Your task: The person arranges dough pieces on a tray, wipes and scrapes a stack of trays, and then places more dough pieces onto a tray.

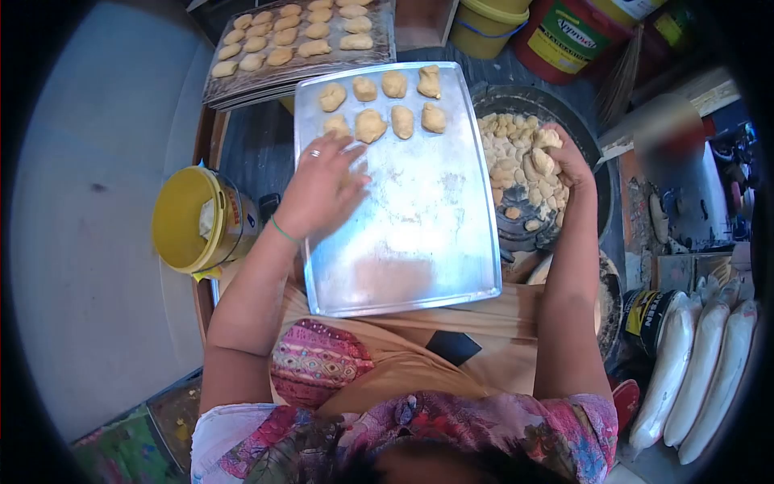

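A metal baking tray (407, 230) rests across my lap, with several dough pieces (395, 85) in two rows at its far end. My left hand (329, 179) is over the tray's left side, fingers apart and holding nothing, just below a dough piece (337, 125) in the nearer row. To the right is a dark round basin (580, 109) heaped with small floured dough lumps (508, 153). Inside its right edge, my right hand (572, 159) has its fingers curled around dough pieces (546, 152); part of that grip is hidden.
Another tray of shaped dough (282, 36) sits on stacked trays at the back left. A yellow bucket (189, 218) stands left of me. Behind the basin are a yellow tub (488, 28) and a red margarine bucket (560, 40). Long white wrapped packs (697, 371) lie at the lower right.
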`<state>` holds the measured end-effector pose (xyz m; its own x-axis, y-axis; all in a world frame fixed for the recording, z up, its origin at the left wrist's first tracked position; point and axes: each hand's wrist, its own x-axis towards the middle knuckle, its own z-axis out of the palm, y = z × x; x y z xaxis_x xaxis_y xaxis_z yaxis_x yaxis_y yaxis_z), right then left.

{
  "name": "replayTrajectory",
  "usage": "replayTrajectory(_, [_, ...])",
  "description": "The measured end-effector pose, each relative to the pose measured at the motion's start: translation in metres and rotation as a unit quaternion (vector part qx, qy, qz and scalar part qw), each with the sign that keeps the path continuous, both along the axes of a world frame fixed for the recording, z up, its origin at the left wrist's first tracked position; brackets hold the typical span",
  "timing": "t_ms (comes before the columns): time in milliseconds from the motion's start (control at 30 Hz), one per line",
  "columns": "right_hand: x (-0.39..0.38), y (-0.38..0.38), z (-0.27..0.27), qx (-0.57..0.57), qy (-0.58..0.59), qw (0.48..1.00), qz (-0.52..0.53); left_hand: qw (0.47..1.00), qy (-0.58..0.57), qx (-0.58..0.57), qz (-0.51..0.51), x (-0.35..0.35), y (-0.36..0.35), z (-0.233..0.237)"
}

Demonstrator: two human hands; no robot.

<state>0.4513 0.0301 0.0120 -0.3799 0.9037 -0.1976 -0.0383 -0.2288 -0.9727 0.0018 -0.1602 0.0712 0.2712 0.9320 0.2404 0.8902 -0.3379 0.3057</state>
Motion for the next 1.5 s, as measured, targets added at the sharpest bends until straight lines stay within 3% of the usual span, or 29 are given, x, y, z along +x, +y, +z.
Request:
replayTrajectory(133, [-0.079,-0.066,0.115,0.116,0.008,0.985,0.128,0.981,-0.105,-0.136,0.085,-0.026,-0.02,0.012])
replayTrajectory(233, [-0.134,-0.107,0.135,0.199,-0.089,0.949,0.225,0.981,-0.149,-0.086,0.09,-0.015,-0.043,0.009])
replayTrajectory(300, [-0.176,-0.139,0.12,0.196,-0.165,0.929,0.267,0.983,-0.144,-0.05,0.104,-0.006,-0.05,-0.017])
replayTrajectory(367, [-0.214,-0.164,0.055,0.292,-0.277,0.88,0.251,0.981,-0.15,-0.051,0.114,-0.002,-0.051,-0.046])
replayTrajectory(467, [-0.241,-0.201,0.038,0.385,-0.445,0.792,0.164,0.983,-0.145,-0.041,0.105,-0.005,-0.044,-0.055])
replayTrajectory(567, [-0.23,-0.184,0.031,0.345,-0.331,0.854,0.205,0.978,-0.165,-0.043,0.122,-0.003,-0.04,-0.041])
replayTrajectory(600, [-0.229,-0.181,0.049,0.18,-0.291,0.921,0.185,0.983,-0.135,-0.029,0.123,-0.004,-0.037,-0.039])
replayTrajectory(700, [-0.222,-0.144,0.033,0.159,-0.25,0.927,0.23,0.99,-0.081,-0.012,0.115,0.0,-0.029,-0.038])
replayTrajectory(833, [-0.24,-0.132,0.043,0.145,-0.147,0.978,0.034,0.986,-0.087,-0.098,0.107,0.004,-0.021,-0.012])
replayTrajectory(867, [-0.249,-0.126,0.037,0.185,-0.08,0.979,-0.014,0.981,-0.089,-0.136,0.106,0.006,-0.022,-0.003])
replayTrajectory(967, [-0.273,-0.14,0.037,0.292,-0.252,0.922,-0.017,0.975,-0.031,-0.205,0.081,0.002,-0.031,0.006])
replayTrajectory(1000, [-0.275,-0.144,0.036,0.263,-0.334,0.899,0.101,0.975,-0.028,-0.209,0.068,-0.001,-0.031,0.0])
replayTrajectory(1100, [-0.266,-0.152,0.038,0.404,-0.374,0.828,0.104,0.975,-0.012,-0.22,0.029,-0.009,-0.029,-0.011])
replayTrajectory(1133, [-0.258,-0.164,0.055,0.34,-0.357,0.867,0.074,0.974,-0.004,-0.228,0.016,-0.008,-0.029,-0.004])
replayTrajectory(1233, [-0.222,-0.176,0.059,0.21,-0.455,0.843,0.197,0.973,-0.039,-0.227,-0.023,-0.006,-0.025,-0.007])
replayTrajectory(1333, [-0.2,-0.169,0.061,0.127,-0.342,0.894,0.26,0.974,-0.117,-0.173,-0.087,0.004,-0.022,-0.022])
replayTrajectory(1433, [-0.203,-0.144,0.045,0.244,-0.231,0.94,0.065,0.974,-0.163,-0.132,-0.081,0.018,-0.02,-0.028])
replayTrajectory(1467, [-0.213,-0.139,0.044,0.241,-0.194,0.951,-0.014,0.977,-0.164,-0.122,-0.062,0.022,-0.02,-0.027])
replayTrajectory(1500, [-0.229,-0.143,0.049,0.219,-0.235,0.947,-0.021,0.979,-0.165,-0.11,-0.043,0.024,-0.02,-0.026])
